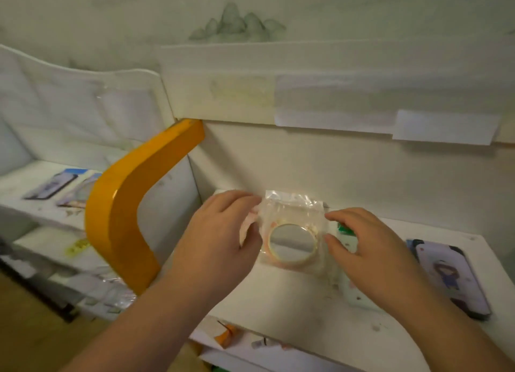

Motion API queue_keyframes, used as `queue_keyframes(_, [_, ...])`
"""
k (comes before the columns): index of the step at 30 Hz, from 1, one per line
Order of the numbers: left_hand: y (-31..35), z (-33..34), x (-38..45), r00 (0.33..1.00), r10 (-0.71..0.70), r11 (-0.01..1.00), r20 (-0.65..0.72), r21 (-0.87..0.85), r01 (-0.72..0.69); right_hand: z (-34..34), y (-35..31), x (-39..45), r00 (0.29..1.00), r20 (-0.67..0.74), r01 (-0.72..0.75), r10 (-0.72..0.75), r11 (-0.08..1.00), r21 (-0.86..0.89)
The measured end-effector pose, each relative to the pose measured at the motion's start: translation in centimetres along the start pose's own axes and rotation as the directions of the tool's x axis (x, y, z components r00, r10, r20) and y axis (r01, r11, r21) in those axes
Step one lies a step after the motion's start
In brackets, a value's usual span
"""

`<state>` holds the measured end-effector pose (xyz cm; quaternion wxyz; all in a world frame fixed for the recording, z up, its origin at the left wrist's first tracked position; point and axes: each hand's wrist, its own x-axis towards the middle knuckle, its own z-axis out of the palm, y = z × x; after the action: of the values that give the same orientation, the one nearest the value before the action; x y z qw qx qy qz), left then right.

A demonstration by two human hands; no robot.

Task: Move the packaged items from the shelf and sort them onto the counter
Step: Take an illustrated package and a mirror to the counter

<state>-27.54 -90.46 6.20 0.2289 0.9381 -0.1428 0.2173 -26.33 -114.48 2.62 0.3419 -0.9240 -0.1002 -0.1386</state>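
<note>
A clear plastic packet (pixel 292 232) with a small round mirror inside lies on the white counter (pixel 278 302), near the back wall. My left hand (pixel 220 240) grips the packet's left edge with curled fingers. My right hand (pixel 367 249) pinches its right edge between thumb and fingers. A packaged phone case with a cartoon figure (pixel 451 277) lies flat on the counter at the right. Another pale packet (pixel 359 296) lies partly under my right hand, with a green item (pixel 345 228) just behind my fingers.
An orange curved support (pixel 125 210) rises left of the counter. Beyond it, a white shelf (pixel 33 204) holds two flat packages (pixel 53 186). Lower shelves at the left hold several packets (pixel 106 296). Small items sit in a compartment under the counter's front edge (pixel 250 341).
</note>
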Motion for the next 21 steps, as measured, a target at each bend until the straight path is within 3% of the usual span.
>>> queue_keyframes(5, [-5.6, -6.6, -3.0, 0.986, -0.05, 0.996, -0.158, 0.062, 0.06, 3.0, -7.8, 1.9, 0.996, -0.033, 0.081, -0.08, 0.997, 0.019])
queue_keyframes(9, [-11.7, -11.5, -5.7, 0.954, -0.16, 0.98, -0.255, 0.077, 0.185, 6.6, -14.9, 2.4, 0.984, -0.006, 0.176, -0.176, 0.983, 0.055])
queue_keyframes(16, [-23.7, -18.7, -11.8, 0.9, -0.362, 0.921, -0.243, 0.059, 0.386, 15.8, -27.4, 2.4, 0.946, 0.058, 0.315, -0.32, 0.946, 0.082])
queue_keyframes(21, [-31.8, -22.3, -15.1, 0.882, -0.426, 0.89, -0.204, 0.084, 0.449, 23.1, -33.6, 3.1, 0.942, 0.067, 0.323, -0.33, 0.942, 0.091])
